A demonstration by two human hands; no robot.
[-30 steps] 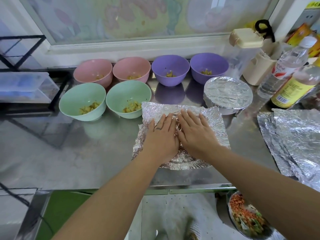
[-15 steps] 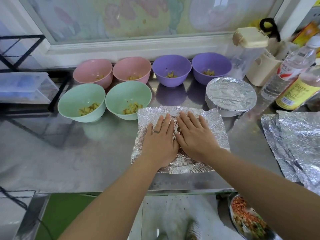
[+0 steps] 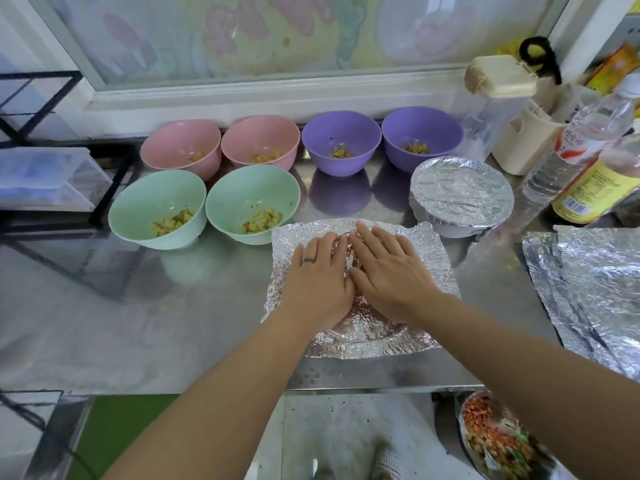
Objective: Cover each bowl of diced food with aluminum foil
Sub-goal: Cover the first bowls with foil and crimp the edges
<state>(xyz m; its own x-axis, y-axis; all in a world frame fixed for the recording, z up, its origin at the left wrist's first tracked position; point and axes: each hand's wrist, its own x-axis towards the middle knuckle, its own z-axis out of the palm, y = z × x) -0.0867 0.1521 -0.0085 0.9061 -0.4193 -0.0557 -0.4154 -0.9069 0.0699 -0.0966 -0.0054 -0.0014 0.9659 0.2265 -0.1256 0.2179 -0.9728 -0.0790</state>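
A crinkled sheet of aluminum foil lies over a bowl near the front of the steel counter; the bowl beneath is hidden. My left hand and my right hand press flat on the foil side by side, fingers straight. To the right behind them stands a bowl wrapped in foil. Uncovered bowls of yellow diced food stand behind: two green bowls, two pink bowls and two purple bowls.
Spare foil sheets lie at the right on the counter. Bottles and a beige-lidded plastic jug stand at the back right. A clear plastic box sits far left. Below the counter edge is a bowl of chopped vegetables.
Both hands stay flat on the foil over the bowl and have shifted only slightly. The view has moved a little.
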